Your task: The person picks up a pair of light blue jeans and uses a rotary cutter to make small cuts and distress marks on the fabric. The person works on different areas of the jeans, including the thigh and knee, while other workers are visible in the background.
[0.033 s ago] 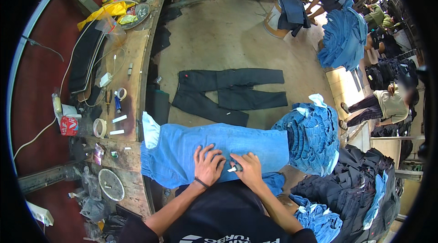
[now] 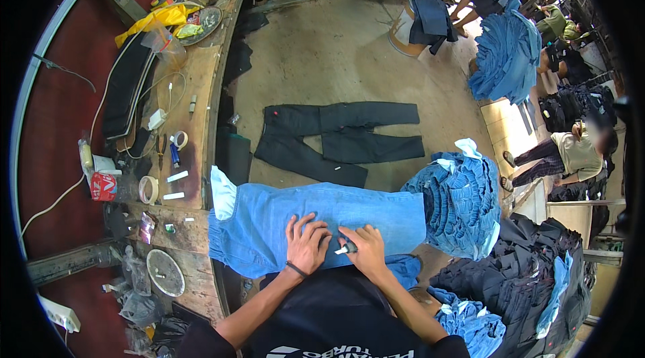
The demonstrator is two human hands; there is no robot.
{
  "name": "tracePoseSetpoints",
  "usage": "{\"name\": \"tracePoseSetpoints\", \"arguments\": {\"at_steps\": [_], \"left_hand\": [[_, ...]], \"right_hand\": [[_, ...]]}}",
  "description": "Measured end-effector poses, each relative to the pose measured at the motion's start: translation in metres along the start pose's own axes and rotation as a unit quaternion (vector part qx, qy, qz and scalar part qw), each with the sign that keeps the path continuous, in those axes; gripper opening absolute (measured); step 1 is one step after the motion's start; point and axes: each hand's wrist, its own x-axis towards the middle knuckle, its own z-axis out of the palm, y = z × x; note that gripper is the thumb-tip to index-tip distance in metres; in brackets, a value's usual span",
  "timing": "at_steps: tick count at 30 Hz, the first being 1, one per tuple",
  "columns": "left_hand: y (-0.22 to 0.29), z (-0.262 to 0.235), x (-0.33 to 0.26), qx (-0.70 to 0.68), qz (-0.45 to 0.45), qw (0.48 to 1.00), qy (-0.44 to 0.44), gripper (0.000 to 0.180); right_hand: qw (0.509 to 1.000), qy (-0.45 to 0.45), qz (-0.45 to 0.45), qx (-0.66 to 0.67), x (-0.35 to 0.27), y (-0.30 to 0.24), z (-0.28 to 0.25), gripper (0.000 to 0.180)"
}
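Note:
A pair of light blue denim trousers (image 2: 376,213) with a gathered waistband lies folded lengthwise before me, a white pocket lining (image 2: 223,193) sticking out at its left end. My left hand (image 2: 308,242) rests on the denim with its fingers spread, holding nothing. Close beside it, my right hand (image 2: 366,247) is curled round a small dark tool with a white tip (image 2: 345,248). The tip points left, toward the left hand. What kind of tool it is, I cannot make out, since the fingers cover part of it.
Dark trousers (image 2: 339,136) lie flat on the floor beyond. Stacked jeans (image 2: 457,207) stand at the right, near a heap of black garments (image 2: 517,271). A wooden bench (image 2: 195,89) on the left carries tape (image 2: 148,189), pliers (image 2: 161,150) and cables. A person (image 2: 571,156) is at far right.

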Motion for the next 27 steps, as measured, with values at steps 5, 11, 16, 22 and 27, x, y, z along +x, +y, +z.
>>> {"name": "tracePoseSetpoints", "arguments": {"at_steps": [5,11,16,22,27], "left_hand": [[0.005,0.001,0.003,-0.002,-0.008,1.000,0.015,0.021],[0.007,0.006,0.004,0.036,0.015,0.999,0.004,0.016],[0.007,0.006,0.005,0.014,0.005,1.000,-0.010,0.013],[0.003,0.002,0.005,-0.013,0.027,0.999,-0.016,0.013],[-0.006,-0.014,0.013,-0.074,0.028,0.997,-0.014,0.016]], "right_hand": [[1.000,0.013,-0.007,-0.007,0.001,0.002,0.007,0.023],[1.000,0.021,-0.006,-0.004,-0.002,0.003,0.009,0.021],[0.999,0.027,-0.028,-0.033,-0.005,0.001,0.013,0.016],[1.000,0.012,0.009,0.021,-0.007,0.000,0.012,0.013],[0.991,0.027,0.082,0.106,-0.006,0.002,0.003,0.007]]}}
